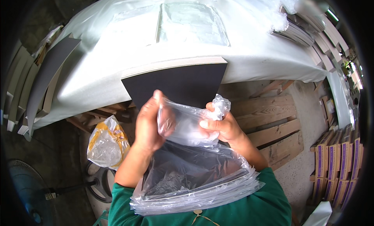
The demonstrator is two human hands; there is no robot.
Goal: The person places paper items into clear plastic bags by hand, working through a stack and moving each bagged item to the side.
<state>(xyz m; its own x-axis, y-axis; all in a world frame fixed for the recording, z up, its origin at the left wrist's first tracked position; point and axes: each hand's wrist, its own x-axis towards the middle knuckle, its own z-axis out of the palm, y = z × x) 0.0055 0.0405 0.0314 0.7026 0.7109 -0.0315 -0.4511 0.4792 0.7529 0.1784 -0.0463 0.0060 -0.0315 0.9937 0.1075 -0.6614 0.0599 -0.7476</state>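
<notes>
Clear plastic bag (pixel 187 124) held up at centre; stack of clear bags (pixel 194 187) below it. Purple-and-tan boxes (pixel 339 160) stand in a row at right. Yellow-printed clear bag (pixel 107 142) at lower left.

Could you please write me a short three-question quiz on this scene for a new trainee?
1. True or false: both hands hold the same clear plastic bag.
2. Multiple choice: the dark board that juts over the table edge lies (A) on the white-covered table, (B) on the wooden pallet, (C) on the person's lap.
3. Fill in: a stack of clear plastic bags rests against the person's ____ shirt.

Key
1. True: the left hand grips its left edge and the right hand bunches its right corner.
2. A.
3. Green.
</notes>
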